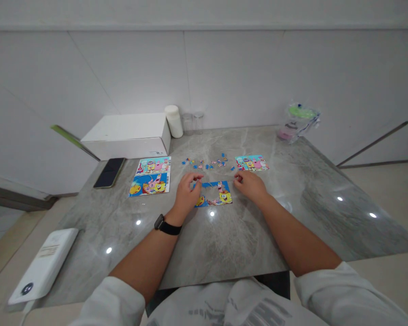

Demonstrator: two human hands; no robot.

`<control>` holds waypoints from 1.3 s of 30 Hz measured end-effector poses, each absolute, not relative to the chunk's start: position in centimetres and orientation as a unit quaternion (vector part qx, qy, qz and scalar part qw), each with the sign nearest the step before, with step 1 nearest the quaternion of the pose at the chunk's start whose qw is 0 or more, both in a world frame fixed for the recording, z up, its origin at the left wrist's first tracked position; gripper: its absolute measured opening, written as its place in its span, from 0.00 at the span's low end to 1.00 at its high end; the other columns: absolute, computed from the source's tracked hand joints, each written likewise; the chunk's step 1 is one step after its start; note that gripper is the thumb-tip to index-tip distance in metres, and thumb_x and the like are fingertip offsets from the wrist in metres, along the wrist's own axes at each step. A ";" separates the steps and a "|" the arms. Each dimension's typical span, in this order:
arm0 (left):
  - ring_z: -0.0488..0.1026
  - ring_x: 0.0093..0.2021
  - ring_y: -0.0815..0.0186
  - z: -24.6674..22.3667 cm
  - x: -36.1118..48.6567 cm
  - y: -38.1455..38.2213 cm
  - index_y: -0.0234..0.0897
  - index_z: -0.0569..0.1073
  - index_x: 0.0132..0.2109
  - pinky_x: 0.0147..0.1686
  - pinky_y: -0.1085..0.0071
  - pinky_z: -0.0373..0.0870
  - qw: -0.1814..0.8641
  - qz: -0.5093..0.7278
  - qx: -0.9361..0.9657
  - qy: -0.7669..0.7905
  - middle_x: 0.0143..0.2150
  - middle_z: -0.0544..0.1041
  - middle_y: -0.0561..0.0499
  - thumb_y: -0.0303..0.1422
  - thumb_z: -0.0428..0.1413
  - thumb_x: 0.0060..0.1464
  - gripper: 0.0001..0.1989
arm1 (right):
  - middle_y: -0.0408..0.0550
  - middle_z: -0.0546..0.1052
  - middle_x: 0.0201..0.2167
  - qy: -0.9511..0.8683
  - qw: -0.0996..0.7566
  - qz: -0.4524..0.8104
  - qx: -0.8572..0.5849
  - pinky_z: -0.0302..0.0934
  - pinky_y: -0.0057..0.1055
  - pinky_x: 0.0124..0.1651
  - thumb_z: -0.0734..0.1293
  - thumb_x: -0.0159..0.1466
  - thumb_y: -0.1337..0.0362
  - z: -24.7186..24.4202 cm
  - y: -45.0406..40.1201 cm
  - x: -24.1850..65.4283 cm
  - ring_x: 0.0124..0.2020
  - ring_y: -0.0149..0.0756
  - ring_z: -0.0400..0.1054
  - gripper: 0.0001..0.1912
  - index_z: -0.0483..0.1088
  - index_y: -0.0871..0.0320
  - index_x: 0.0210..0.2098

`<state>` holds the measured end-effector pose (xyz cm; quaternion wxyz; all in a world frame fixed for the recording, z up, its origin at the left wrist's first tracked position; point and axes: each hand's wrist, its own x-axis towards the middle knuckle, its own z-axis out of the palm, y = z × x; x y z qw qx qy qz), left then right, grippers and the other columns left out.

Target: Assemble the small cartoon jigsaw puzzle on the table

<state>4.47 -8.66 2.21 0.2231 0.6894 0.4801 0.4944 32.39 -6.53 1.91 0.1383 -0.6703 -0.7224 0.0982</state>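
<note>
"How does the puzzle [225,197] look?"
"Blue, yellow and pink, hollow-centred, flat on the table [221,244]."
"Left hand [187,191] and right hand [251,185] curl either side; whether they grip anything, I can't tell."

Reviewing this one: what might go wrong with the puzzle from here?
The left hand covers part of the puzzle's left side; a bump there might knock the border out of line, since its middle is open.
The right hand is close to a blue piece, which it might brush aside.
Several loose pieces are small and bluish, so they could be mixed up.
</note>
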 end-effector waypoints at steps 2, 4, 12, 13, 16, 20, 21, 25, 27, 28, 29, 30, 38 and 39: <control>0.74 0.41 0.64 2.6 3.3 -7.9 0.40 0.79 0.47 0.41 0.67 0.72 0.232 0.513 0.656 0.502 0.44 0.79 0.49 0.29 0.55 0.63 0.09 | 0.50 0.83 0.42 -0.726 0.142 0.091 -0.667 0.62 0.32 0.44 0.68 0.68 0.61 1.8 -6.7 32.1 0.43 0.40 0.75 0.10 0.78 0.56 0.46; 0.74 0.41 0.64 2.7 2.1 -7.1 0.41 0.79 0.48 0.38 0.69 0.71 0.242 0.530 0.622 0.522 0.46 0.79 0.49 0.30 0.56 0.63 0.09 | 0.51 0.83 0.42 -0.728 0.152 0.086 -0.663 0.63 0.32 0.45 0.67 0.68 0.62 1.7 -6.8 32.0 0.43 0.40 0.75 0.10 0.78 0.56 0.46; 0.74 0.40 0.64 0.4 0.9 -5.3 0.40 0.78 0.46 0.42 0.68 0.73 0.246 0.551 0.577 0.551 0.44 0.78 0.50 0.29 0.56 0.60 0.09 | 0.50 0.83 0.43 -0.746 0.217 0.085 -0.624 0.65 0.33 0.49 0.66 0.69 0.65 0.9 -6.7 31.8 0.43 0.39 0.75 0.09 0.78 0.55 0.45; 0.73 0.40 0.65 0.3 1.2 -5.3 0.40 0.78 0.46 0.43 0.67 0.73 0.240 0.543 0.590 0.547 0.44 0.78 0.50 0.28 0.56 0.60 0.09 | 0.49 0.83 0.43 -0.746 0.228 0.086 -0.620 0.65 0.33 0.49 0.66 0.69 0.65 0.7 -6.7 31.7 0.42 0.39 0.75 0.10 0.78 0.55 0.45; 0.74 0.39 0.65 0.2 1.8 -5.5 0.40 0.78 0.45 0.45 0.66 0.73 0.226 0.530 0.614 0.540 0.44 0.77 0.50 0.26 0.55 0.59 0.10 | 0.49 0.83 0.42 -0.747 0.259 0.088 -0.605 0.65 0.33 0.48 0.64 0.68 0.65 0.6 -6.8 31.2 0.39 0.38 0.74 0.11 0.78 0.55 0.46; 0.74 0.40 0.65 0.6 1.7 -5.5 0.39 0.78 0.46 0.44 0.67 0.73 0.228 0.541 0.596 0.548 0.45 0.78 0.49 0.26 0.54 0.61 0.10 | 0.50 0.82 0.44 -0.761 0.256 0.095 -0.589 0.64 0.33 0.48 0.63 0.69 0.64 1.7 -6.6 30.4 0.39 0.38 0.73 0.13 0.79 0.55 0.47; 0.74 0.40 0.65 0.6 1.6 -5.4 0.39 0.77 0.46 0.44 0.67 0.73 0.230 0.543 0.590 0.551 0.46 0.78 0.49 0.26 0.54 0.61 0.10 | 0.50 0.82 0.44 -0.762 0.248 0.096 -0.591 0.64 0.34 0.49 0.64 0.69 0.64 2.3 -6.3 30.3 0.38 0.38 0.73 0.13 0.79 0.55 0.47; 0.74 0.41 0.64 0.4 1.4 -5.1 0.39 0.77 0.47 0.45 0.66 0.73 0.240 0.545 0.581 0.554 0.47 0.79 0.48 0.26 0.54 0.60 0.11 | 0.51 0.82 0.43 -0.761 0.230 0.094 -0.599 0.63 0.35 0.50 0.64 0.69 0.62 5.1 -3.7 29.9 0.40 0.41 0.73 0.14 0.79 0.55 0.49; 0.74 0.40 0.64 0.2 1.4 -5.0 0.39 0.77 0.48 0.44 0.67 0.73 0.243 0.541 0.581 0.557 0.46 0.79 0.49 0.26 0.55 0.60 0.11 | 0.52 0.82 0.44 -0.761 0.232 0.087 -0.600 0.63 0.35 0.50 0.65 0.69 0.63 6.2 -1.6 29.3 0.41 0.41 0.73 0.14 0.80 0.56 0.50; 0.74 0.39 0.65 0.1 1.4 -5.0 0.39 0.78 0.48 0.44 0.67 0.72 0.244 0.539 0.582 0.559 0.45 0.78 0.49 0.26 0.55 0.59 0.11 | 0.52 0.82 0.44 -0.763 0.228 0.084 -0.599 0.63 0.34 0.49 0.65 0.69 0.63 6.4 -0.5 28.9 0.40 0.40 0.72 0.14 0.80 0.56 0.49; 0.74 0.39 0.65 0.0 1.4 -4.9 0.39 0.78 0.48 0.44 0.67 0.72 0.244 0.537 0.582 0.560 0.45 0.78 0.49 0.26 0.55 0.59 0.12 | 0.52 0.82 0.44 -0.774 0.214 0.087 -0.590 0.62 0.34 0.49 0.66 0.69 0.62 6.5 0.6 28.2 0.40 0.39 0.72 0.13 0.80 0.56 0.49; 0.73 0.39 0.65 0.0 1.4 -4.9 0.39 0.78 0.48 0.44 0.67 0.72 0.244 0.536 0.581 0.562 0.45 0.78 0.49 0.26 0.55 0.59 0.12 | 0.52 0.82 0.45 -0.789 0.196 0.090 -0.576 0.62 0.33 0.49 0.66 0.69 0.62 6.5 1.7 27.5 0.41 0.39 0.73 0.13 0.80 0.57 0.48; 0.72 0.37 0.66 0.1 1.2 -4.8 0.39 0.78 0.50 0.41 0.69 0.72 0.261 0.545 0.562 0.565 0.45 0.78 0.50 0.26 0.55 0.59 0.14 | 0.53 0.82 0.51 -0.874 0.065 0.096 -0.471 0.60 0.33 0.51 0.68 0.69 0.66 4.7 8.9 19.6 0.50 0.42 0.73 0.14 0.80 0.56 0.52; 0.72 0.37 0.66 0.1 1.2 -4.8 0.39 0.78 0.50 0.41 0.69 0.72 0.261 0.546 0.559 0.566 0.45 0.78 0.49 0.27 0.55 0.59 0.13 | 0.53 0.81 0.51 -0.883 0.050 0.097 -0.456 0.60 0.33 0.51 0.68 0.68 0.66 4.6 9.5 18.9 0.50 0.42 0.73 0.14 0.80 0.56 0.52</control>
